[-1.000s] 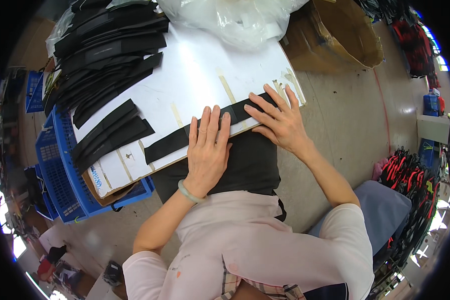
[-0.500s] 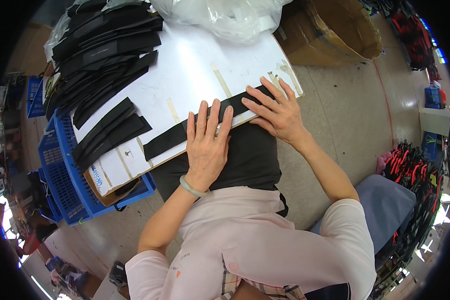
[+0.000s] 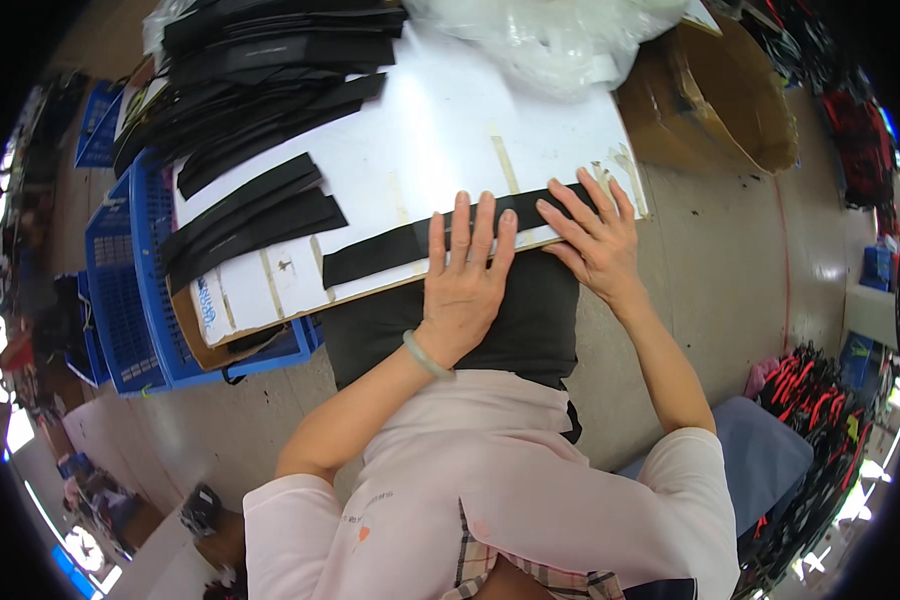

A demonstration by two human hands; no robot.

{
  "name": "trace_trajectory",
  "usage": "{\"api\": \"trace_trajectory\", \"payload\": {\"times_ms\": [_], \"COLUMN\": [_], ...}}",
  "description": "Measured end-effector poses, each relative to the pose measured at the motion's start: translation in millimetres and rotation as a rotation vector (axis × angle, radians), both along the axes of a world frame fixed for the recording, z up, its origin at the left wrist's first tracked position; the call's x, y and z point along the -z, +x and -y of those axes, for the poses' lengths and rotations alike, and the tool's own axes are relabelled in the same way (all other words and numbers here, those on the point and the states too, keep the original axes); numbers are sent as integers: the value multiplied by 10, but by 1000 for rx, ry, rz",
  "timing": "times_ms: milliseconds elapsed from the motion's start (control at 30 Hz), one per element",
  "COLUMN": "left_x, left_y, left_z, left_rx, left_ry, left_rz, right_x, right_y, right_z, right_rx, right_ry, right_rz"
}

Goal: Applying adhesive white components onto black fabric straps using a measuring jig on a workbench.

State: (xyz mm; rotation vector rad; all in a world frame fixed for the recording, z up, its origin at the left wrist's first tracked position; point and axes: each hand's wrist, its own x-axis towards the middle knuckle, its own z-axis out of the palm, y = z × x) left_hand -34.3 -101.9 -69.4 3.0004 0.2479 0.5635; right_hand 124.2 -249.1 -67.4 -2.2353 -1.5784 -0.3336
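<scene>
A long black fabric strip (image 3: 375, 258) lies flat along the near edge of a white board (image 3: 440, 110). My left hand (image 3: 466, 270) rests on the strip's middle with its fingers stretched out and slightly apart, a pale bangle on the wrist. Near the strip's right end, my right hand (image 3: 600, 240) lies with fingers spread across it, and its thumb reaches toward the board's edge. Neither hand grips the strip; both lie over it and hide parts of it. Left of the strip, a few similar black strips (image 3: 245, 225) lie in a small pile.
A large stack of black strips (image 3: 280, 55) covers the board's far left. Clear plastic bags (image 3: 570, 40) sit at its far side. A cardboard box (image 3: 710, 100) stands beyond the right corner, a blue crate (image 3: 130, 290) at the left. A grey-blue seat (image 3: 760, 455) is at the right.
The view has shifted, so the board and stacks appear farther right and up. Both hands still lie over the strip, which looks little moved on the board.
</scene>
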Motion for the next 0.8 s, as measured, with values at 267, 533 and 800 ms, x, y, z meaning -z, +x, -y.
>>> {"api": "trace_trajectory", "payload": {"times_ms": [267, 533, 800], "left_x": [-17, -24, -16], "left_y": [-19, -27, -33], "left_z": [-15, -21, -45], "left_rx": [-3, -2, 35], "left_ry": [-79, -97, -9], "left_rz": [49, 53, 11], "right_x": [1, 12, -104], "right_y": [-1, 5, 28], "right_z": [-18, -28, -12], "right_rx": [-17, -31, 7], "right_ry": [-18, -4, 20], "right_rz": [29, 44, -100]}}
